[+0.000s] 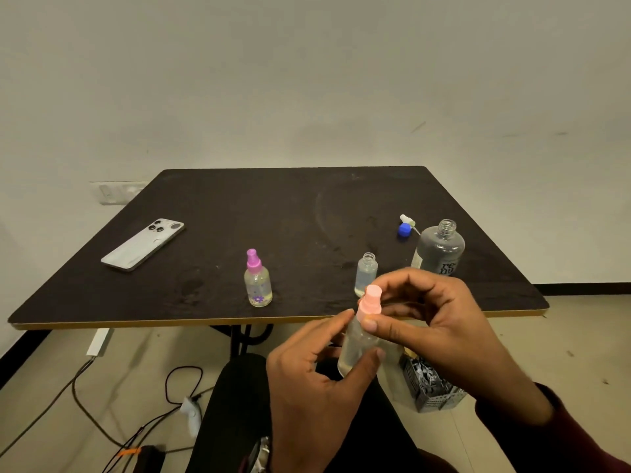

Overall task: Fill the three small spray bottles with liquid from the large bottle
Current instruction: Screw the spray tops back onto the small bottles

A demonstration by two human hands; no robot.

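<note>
Lower centre: our left hand (307, 367) grips the light, slick spray bottle (358, 349) by its body; right hand (440, 322) pinches its pink cap (370, 302).

phone (143, 244) lies on table (273, 206); cables (102, 404), perhaps a basket (433, 387), below.

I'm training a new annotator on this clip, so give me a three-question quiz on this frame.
1. True or false: the large bottle is capped.
2. What colour is the top that the right hand pinches? A pink, B blue, C purple.
3. Fill in: the left hand grips the held bottle's ____.

Key: 1 false. 2 A, the pink top. 3 body.
</note>
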